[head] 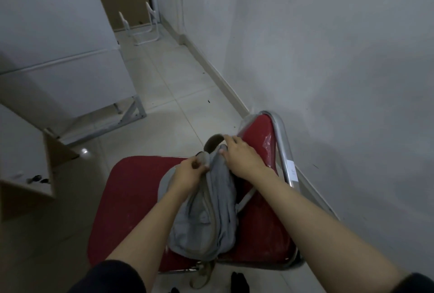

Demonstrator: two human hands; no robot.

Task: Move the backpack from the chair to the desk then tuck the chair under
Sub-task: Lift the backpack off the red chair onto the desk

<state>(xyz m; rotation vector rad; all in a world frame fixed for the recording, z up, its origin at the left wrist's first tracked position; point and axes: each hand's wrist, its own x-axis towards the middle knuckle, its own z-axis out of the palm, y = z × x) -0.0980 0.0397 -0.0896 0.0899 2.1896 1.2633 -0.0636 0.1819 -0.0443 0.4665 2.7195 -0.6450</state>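
Observation:
A grey backpack lies on the red padded seat of a metal-framed chair, its top toward the red backrest on the right. My left hand pinches the fabric at the backpack's top. My right hand grips the top of the backpack by its carry loop, just in front of the backrest. A corner of the wooden desk shows at the left edge, with small dark items on its top.
A white bed or cabinet on a metal frame stands at the left. A white wall runs close behind the chair on the right. Tiled floor stretches ahead to a white wire rack.

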